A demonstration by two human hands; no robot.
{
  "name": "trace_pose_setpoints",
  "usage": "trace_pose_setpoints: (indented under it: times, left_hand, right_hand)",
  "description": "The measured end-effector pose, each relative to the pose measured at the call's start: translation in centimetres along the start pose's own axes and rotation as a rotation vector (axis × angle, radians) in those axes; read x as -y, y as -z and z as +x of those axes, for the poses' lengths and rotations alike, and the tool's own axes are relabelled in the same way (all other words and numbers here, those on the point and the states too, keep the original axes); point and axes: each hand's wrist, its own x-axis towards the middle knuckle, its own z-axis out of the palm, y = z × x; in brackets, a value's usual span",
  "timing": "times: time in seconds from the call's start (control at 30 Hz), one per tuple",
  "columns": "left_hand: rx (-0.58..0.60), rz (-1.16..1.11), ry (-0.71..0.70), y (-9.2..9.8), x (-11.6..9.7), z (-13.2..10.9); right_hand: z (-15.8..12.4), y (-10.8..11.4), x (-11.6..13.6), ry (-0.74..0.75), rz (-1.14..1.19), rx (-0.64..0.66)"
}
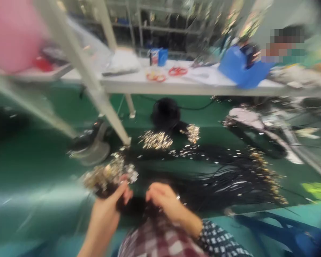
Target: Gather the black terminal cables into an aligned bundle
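Observation:
My left hand (pixel 105 210) is closed round a thick bundle of black cables (pixel 105 191). Shiny gold and silver metal ends (pixel 108 171) fan out beyond its fingers. A little to the right, my right hand (pixel 167 200) has its fingers curled on the dark strands that run between both hands; blur hides the exact grip. More black cables (pixel 227 182) lie spread over the green table (pixel 56 171), with golden ends along their right side. Farther back rests a coiled black bundle (pixel 166 112) with its metal ends (pixel 156 140) toward me.
A slanting metal post (pixel 107 107) stands left of centre, beside a roll of clear tape (pixel 93 153). Behind is a white shelf (pixel 187 84) with red rings (pixel 178 71) and a blue box (pixel 162 57). Another person in blue (pixel 238 67) is across the shelf. A blue stool (pixel 289 232) stands lower right.

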Motion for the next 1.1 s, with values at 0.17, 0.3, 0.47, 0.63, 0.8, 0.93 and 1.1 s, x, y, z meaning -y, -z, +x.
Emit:
trace_pose_setpoints:
  times: [0.17, 0.3, 0.47, 0.63, 0.8, 0.93, 1.1]
  left_hand:
    - [-0.098, -0.086, 0.082, -0.6, 0.1, -0.5]
    - [-0.076, -0.087, 0.072, -1.1, 0.0, -1.0]
    - [-0.094, -0.064, 0.059, -1.5, 0.1, -1.6]
    - [-0.119, -0.057, 0.035, -1.9, 0.3, -1.6]
    - [-0.135, -0.078, 0.023, -2.0, 0.4, -1.8]
    - [-0.167, -0.087, 0.047, -2.0, 0.3, -2.0]
    - [-0.161, -0.095, 0.047, -2.0, 0.3, -2.0]
  right_hand:
    - [-0.6, 0.6, -0.3, -0.131, 0.250, -0.030]
    - [-1.2, 0.7, 0.3, -0.135, 0.261, 0.011]
    - [-1.2, 0.8, 0.1, -0.148, 0.261, 0.045]
    - [-1.3, 0.8, -0.4, -0.168, 0.296, 0.095]
    - [-1.5, 0.7, -0.1, -0.186, 0.272, 0.104]
    - [-1.5, 0.6, 0.2, -0.192, 0.252, 0.095]
    - [-1.6, 0.6, 0.3, -0.188, 0.267, 0.095]
